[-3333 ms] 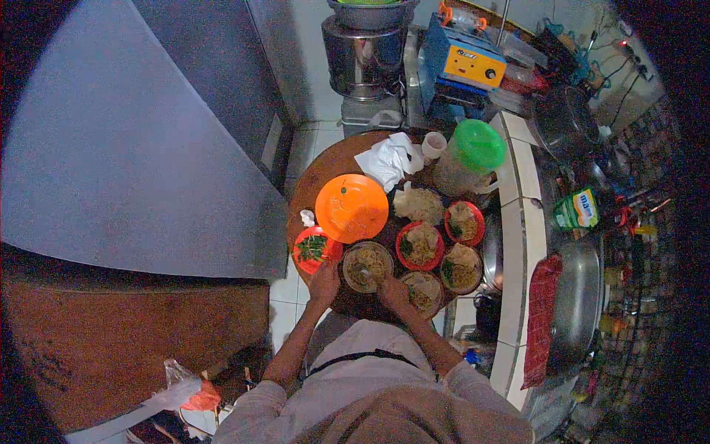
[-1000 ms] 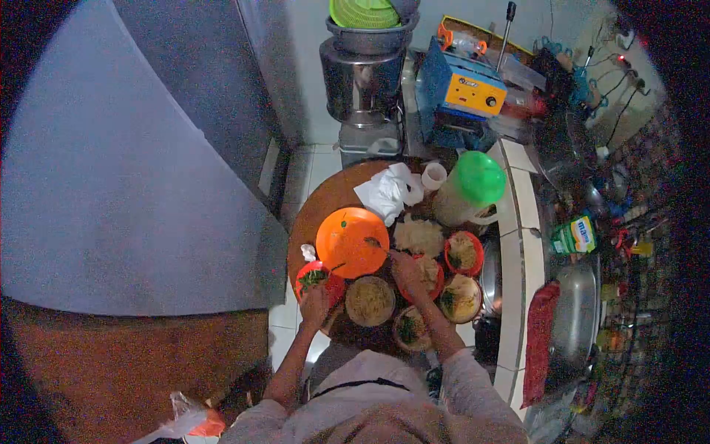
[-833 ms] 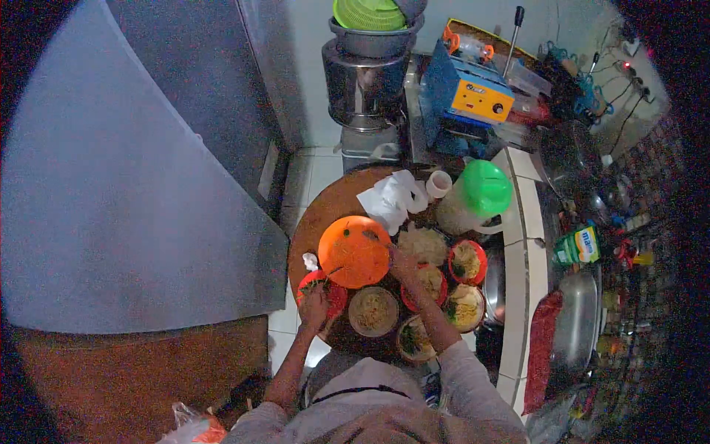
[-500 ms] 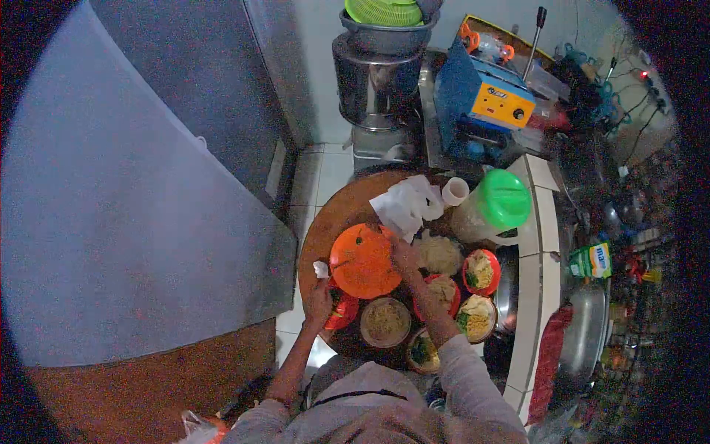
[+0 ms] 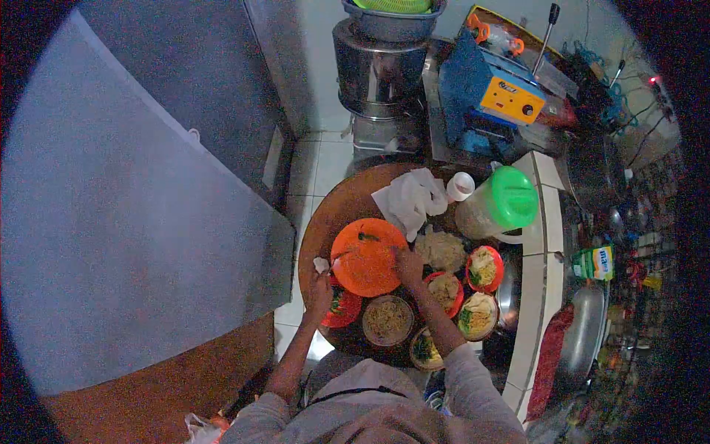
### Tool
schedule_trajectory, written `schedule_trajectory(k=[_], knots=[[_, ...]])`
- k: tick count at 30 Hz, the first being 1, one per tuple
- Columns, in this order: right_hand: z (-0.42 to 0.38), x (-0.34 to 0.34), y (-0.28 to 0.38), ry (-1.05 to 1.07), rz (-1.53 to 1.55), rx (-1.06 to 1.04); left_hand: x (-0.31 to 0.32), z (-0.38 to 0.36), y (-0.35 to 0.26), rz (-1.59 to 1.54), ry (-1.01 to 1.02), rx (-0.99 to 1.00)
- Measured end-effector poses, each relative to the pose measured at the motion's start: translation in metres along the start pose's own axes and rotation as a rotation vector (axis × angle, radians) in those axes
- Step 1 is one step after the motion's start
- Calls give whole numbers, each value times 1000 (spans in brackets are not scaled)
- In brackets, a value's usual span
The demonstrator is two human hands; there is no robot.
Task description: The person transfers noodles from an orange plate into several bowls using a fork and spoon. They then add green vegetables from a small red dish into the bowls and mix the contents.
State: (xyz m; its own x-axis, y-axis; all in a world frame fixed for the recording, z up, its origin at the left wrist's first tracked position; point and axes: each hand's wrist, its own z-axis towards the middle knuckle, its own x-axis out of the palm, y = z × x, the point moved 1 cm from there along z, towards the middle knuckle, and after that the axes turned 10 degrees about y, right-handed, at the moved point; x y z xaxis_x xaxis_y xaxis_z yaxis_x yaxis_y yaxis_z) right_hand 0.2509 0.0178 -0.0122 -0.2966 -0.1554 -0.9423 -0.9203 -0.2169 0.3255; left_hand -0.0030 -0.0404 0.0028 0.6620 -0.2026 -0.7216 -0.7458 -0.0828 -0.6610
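Observation:
An orange plate (image 5: 362, 270) with a few dark scraps near its far side spans the space between my hands, overlapping a red bowl (image 5: 342, 309). My left hand (image 5: 319, 294) is closed around a crumpled white tissue (image 5: 320, 264), right at the plate's left edge. On the opposite side my right hand (image 5: 409, 268) grips the plate's rim, its fingers partly blurred. Just below the plate sits a round bowl of brownish food (image 5: 387, 320). A pale heap of food (image 5: 441, 250) lies beyond my right hand.
Several bowls of noodles and greens (image 5: 477, 317) crowd the right side of the round wooden table (image 5: 333, 200). White paper (image 5: 411, 200), a white cup (image 5: 460, 186) and a green-lidded pitcher (image 5: 510, 198) stand at the back. A tiled ledge (image 5: 534, 296) borders the right.
My right hand has slid down along the plate's right rim toward me. The dark scraps on the plate's far side look longer now. My left hand stays beside the plate with the tissue.

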Motion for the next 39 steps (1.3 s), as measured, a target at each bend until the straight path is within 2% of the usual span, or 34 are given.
schedule_trajectory(k=[2, 3, 6, 8, 9, 10, 11, 12, 14, 16, 17, 20, 22, 24, 26, 27, 28, 30, 32, 33, 35, 36, 38, 39], knots=[[2, 28, -10, 296, -24, 95, 6, 5, 4, -2, 3, -6], [0, 30, -8, 296, -26, 90, 6, 6, 5, -4, 2, -15], [2, 30, 0, 175, -114, 69, -36, 0, -38, 144, 43, -48], [14, 28, 2, 130, -37, 214, -35, -1, -35, 146, 3, -37], [18, 19, 9, 131, -37, 211, -35, -2, -33, 148, -36, -25], [21, 5, 18, 13, 106, 196, -35, -2, -32, 148, -40, -27], [22, -8, 27, -105, 250, 179, -34, -1, -29, 118, 14, -116], [24, -5, 26, -105, 250, 176, -33, -1, -26, 87, 68, -205], [26, 13, 16, -103, -29, -24, -26, -5, -15, 111, 17, -176], [21, 18, 14, -90, -45, -48, -30, -6, -15, 136, -36, -146], [17, 21, 13, -73, -60, -66, -31, -8, -14, 128, 11, -173], [8, 54, -5, 11, -83, -13, -35, -10, -19, 90, 91, -251], [8, 54, -11, -18, -41, -42, -34, -10, -18, 62, 115, -308], [10, 44, -8, -46, 2, -70, -30, -9, -16, 73, 138, -280], [19, 10, 11, 32, -7, 84, -22, -9, -6, 87, 107, -216], [21, 10, 11, 30, -6, 83, -22, -10, -7, 100, 76, -153], [22, 10, 11, 19, -2, 74, -21, -12, -8, 100, 75, -152], [27, 20, 7, 5, 1, 64, -20, -14, -14, 222, -55, -61], [25, 48, -4, -135, 36, -17, -22, -11, -13, 150, 8, -110], [20, 46, -3, -134, 34, -18, -25, -10, -16, 78, 72, -160], [10, 38, 0, -283, -81, -201, -29, -14, -26, 58, 58, -161], [10, 31, 2, -287, -84, -203, -32, -14, -30, 41, 39, -162], [10, 24, 7, 33, -72, -74, -24, -12, -21, 101, -23, -101], [9, 27, 7, 35, -71, -71, -26, -13, -24, 165, -79, -39]])
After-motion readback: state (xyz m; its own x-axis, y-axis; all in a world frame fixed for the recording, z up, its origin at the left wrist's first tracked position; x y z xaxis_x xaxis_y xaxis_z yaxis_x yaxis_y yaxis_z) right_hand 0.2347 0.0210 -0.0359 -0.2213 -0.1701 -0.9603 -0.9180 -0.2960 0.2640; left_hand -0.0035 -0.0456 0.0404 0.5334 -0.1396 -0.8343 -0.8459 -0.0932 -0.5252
